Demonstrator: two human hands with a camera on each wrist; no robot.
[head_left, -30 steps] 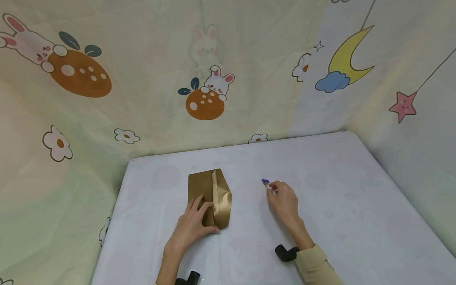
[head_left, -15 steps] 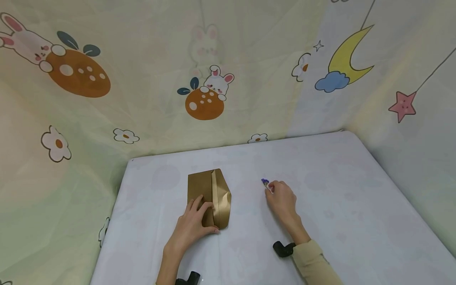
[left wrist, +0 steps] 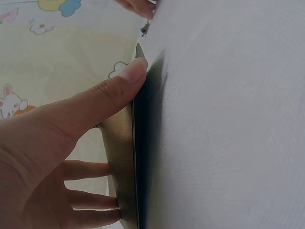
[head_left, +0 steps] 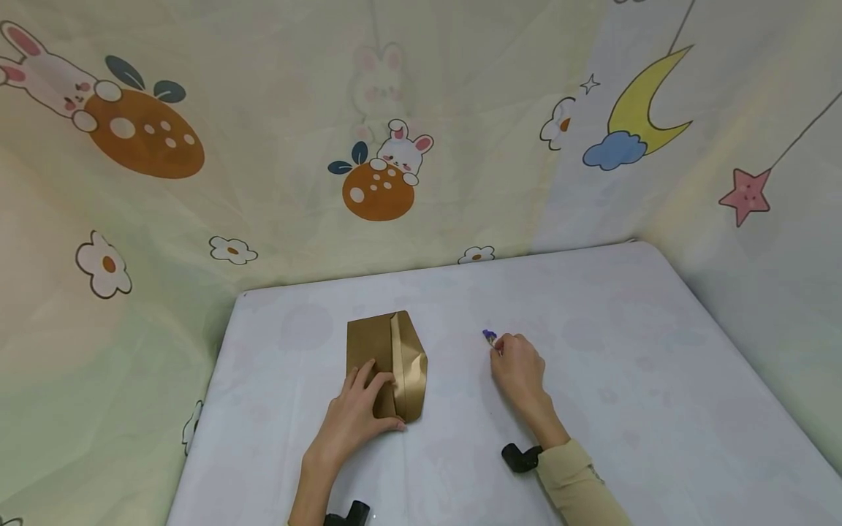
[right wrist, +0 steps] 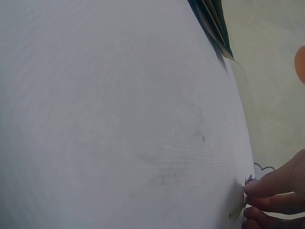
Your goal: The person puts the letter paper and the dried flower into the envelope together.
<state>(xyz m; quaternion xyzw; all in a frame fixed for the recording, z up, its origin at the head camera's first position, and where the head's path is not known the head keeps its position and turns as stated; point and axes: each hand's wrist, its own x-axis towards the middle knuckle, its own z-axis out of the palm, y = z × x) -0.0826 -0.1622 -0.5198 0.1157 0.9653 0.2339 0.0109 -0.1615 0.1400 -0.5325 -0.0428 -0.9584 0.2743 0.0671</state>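
Observation:
A gold envelope (head_left: 371,337) lies on the white-covered table, its flap (head_left: 414,380) folded out to the right. My left hand (head_left: 351,416) rests on the lower part of it, fingers spread over the body and thumb along the near edge. In the left wrist view the thumb (left wrist: 107,95) touches that edge, and the envelope (left wrist: 119,143) stands slightly off the table there. To the right, my right hand (head_left: 520,372) pinches a small purple flower (head_left: 490,336) by its stem, low over the table. Its stem is mostly hidden by the fingers.
The white tabletop (head_left: 658,365) reaches far to the right of the hands. Behind it hangs a printed curtain (head_left: 276,183). Black devices sit at the left wrist (head_left: 349,514) and right wrist (head_left: 521,458).
My right hand has shifted slightly left and its forearm has swung a little inward, while it keeps hold of the flower. The left hand and the envelope stay in place.

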